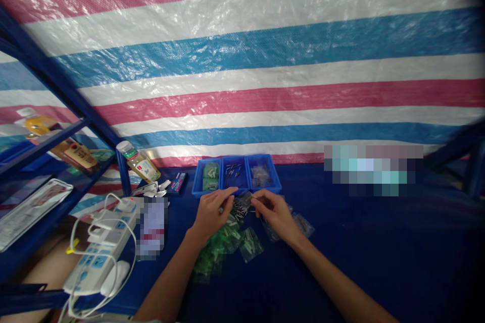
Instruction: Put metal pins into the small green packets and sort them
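Note:
My left hand [211, 211] rests on the dark blue table, fingers curled in a pinch over a small pile of thin metal pins [241, 207]. My right hand [273, 212] meets it from the right, fingertips pinched on something tiny among the pins. Several small clear plastic bags with green contents [222, 245] lie under and in front of my left hand. More clear bags [303, 224] sit beside my right wrist. Just behind both hands stands a blue three-compartment tray [237, 174] with green bags, loose pins and clear bags.
A white power strip [102, 247] with cables lies at the left. A bottle [138, 161] lies near a blue shelf post [123, 171]. A small blue box [178, 181] sits left of the tray. A striped tarpaulin [265, 60] hangs behind.

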